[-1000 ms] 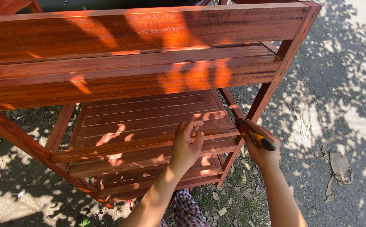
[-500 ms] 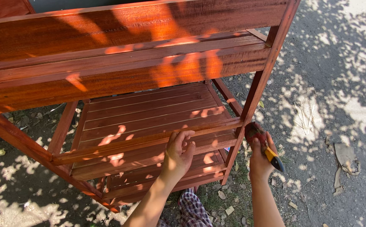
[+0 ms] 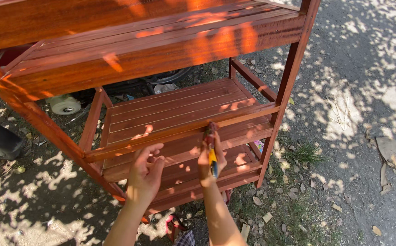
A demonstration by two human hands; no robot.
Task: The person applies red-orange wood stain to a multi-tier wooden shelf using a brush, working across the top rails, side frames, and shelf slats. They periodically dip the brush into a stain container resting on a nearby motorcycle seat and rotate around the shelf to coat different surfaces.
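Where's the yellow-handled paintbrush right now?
In the head view, the yellow-handled paintbrush is in the right hand, near centre, its tip against the front rail of the red-brown wooden shelf rack, right of the left hand.

Glossy red-brown varnished wood shelf rack (image 3: 180, 114) — slatted, smooth, rough gritty ground (image 3: 366, 91)

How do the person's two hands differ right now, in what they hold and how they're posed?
The right hand is closed around a yellow-handled paintbrush, its bristles against the front rail of the reddish-brown slatted wooden shelf rack; the left hand holds nothing. The left hand's fingers are spread loose just below that rail, while the right hand's are curled tight. Both reach toward the same middle shelf.
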